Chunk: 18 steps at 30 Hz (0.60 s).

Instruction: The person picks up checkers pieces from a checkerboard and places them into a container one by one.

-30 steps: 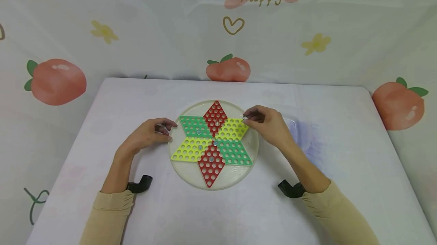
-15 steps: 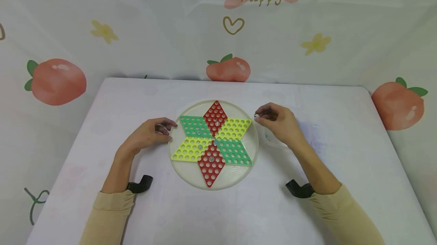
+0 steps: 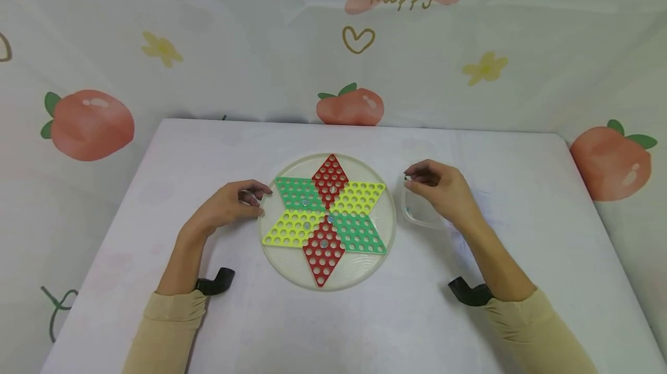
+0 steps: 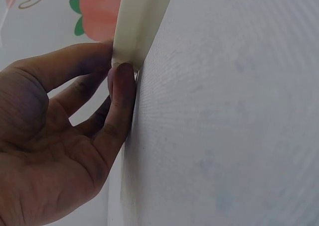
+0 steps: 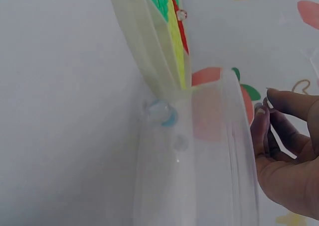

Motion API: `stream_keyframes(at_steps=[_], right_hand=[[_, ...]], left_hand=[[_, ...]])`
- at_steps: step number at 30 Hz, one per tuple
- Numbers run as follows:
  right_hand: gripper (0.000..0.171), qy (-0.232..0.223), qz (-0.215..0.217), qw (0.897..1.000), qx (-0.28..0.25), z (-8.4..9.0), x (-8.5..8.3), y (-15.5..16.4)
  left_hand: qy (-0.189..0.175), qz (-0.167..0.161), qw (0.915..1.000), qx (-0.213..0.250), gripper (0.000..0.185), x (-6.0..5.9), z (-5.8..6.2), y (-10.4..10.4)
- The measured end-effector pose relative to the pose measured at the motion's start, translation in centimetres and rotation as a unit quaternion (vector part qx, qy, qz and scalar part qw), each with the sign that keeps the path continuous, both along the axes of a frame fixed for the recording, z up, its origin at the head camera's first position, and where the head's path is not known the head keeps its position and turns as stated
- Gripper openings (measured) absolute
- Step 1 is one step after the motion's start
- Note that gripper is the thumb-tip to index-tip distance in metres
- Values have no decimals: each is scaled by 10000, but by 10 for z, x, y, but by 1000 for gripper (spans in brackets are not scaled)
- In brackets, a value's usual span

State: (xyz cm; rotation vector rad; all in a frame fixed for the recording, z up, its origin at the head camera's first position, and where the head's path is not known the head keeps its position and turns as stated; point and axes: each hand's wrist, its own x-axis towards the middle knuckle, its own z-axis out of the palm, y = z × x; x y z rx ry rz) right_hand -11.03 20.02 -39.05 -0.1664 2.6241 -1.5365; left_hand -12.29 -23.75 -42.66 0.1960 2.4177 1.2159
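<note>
A round Chinese checkers board (image 3: 281, 267) with a red, green and yellow star lies at the middle of the table. Several clear marbles sit in its holes, such as the marble (image 3: 324, 244) in the near red point. At the board's left rim, my left hand (image 3: 229, 206) touches the edge with thumb and fingertips; the left wrist view shows these fingers low against the rim. My right hand (image 3: 443, 189) pinches a small marble (image 3: 408, 178) between thumb and fingers, above a clear plastic box (image 3: 424, 224). Fingers partly hide that marble.
Inside the clear box, marbles (image 5: 160, 112) show through its wall. The box stands just right of the board, partly covered by the right hand. The white table (image 3: 333, 333) meets a printed cloth backdrop (image 3: 250, 44). Black wrist mounts (image 3: 216, 282) stick inward from both forearms.
My right hand has moved right, from over the board's yellow point to over the box, with the marble still pinched. The left hand has stayed at the rim.
</note>
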Motion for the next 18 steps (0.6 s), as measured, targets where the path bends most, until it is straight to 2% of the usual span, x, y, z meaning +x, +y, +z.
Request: stream_keyframes(at_steps=[18], right_hand=[[32, -379, -171, 9988, 240, -9, -5, 23]], left_hand=[[-12, -29, 10000, -39, 41, 0, 0, -1]])
